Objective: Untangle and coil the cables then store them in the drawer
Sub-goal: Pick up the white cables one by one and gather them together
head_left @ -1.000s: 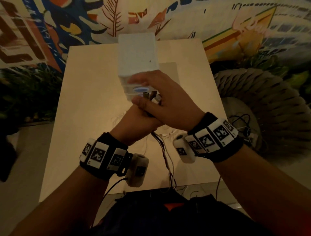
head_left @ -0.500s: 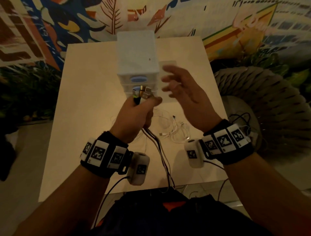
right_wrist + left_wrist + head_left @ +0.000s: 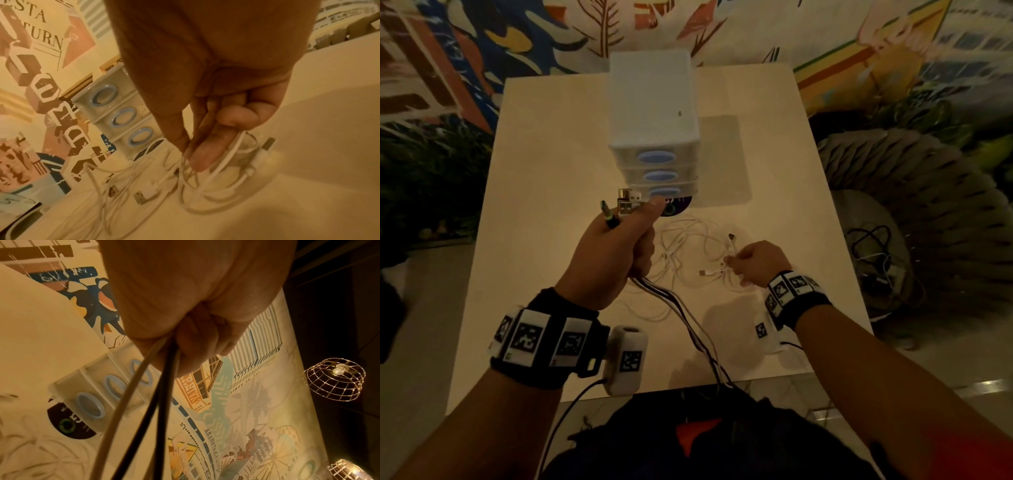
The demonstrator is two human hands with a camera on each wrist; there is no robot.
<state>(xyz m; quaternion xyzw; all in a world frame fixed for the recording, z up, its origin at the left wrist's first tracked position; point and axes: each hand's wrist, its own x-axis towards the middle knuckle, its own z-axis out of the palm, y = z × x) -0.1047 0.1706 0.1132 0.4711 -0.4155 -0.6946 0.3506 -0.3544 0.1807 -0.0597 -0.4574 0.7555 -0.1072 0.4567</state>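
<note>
My left hand (image 3: pixel 616 253) is raised above the table and grips a bundle of cables (image 3: pixel 681 315), dark and pale; their plugs (image 3: pixel 626 202) stick up from the fist and the strands (image 3: pixel 144 402) trail down past the table's front edge. A tangle of white cables (image 3: pixel 688 253) lies on the table. My right hand (image 3: pixel 753 262) is down on its right side, and thumb and fingers (image 3: pixel 205 152) pinch a white strand (image 3: pixel 226 155) of it. The small white drawer unit (image 3: pixel 654 137) with three blue-handled drawers (image 3: pixel 121 116), all shut, stands behind.
The pale square table (image 3: pixel 534 240) holds the unit on a round dark sticker (image 3: pixel 68 425). A woven grey seat (image 3: pixel 914 205) with a black cable (image 3: pixel 873 240) on it stands to the right. A painted mural wall is behind. Wire-cage lamps (image 3: pixel 335 379) hang above.
My right hand has left the bundle, swung out to the right and dropped onto the white tangle, pinching a strand. The left hand keeps the bundle, now held a little further left.
</note>
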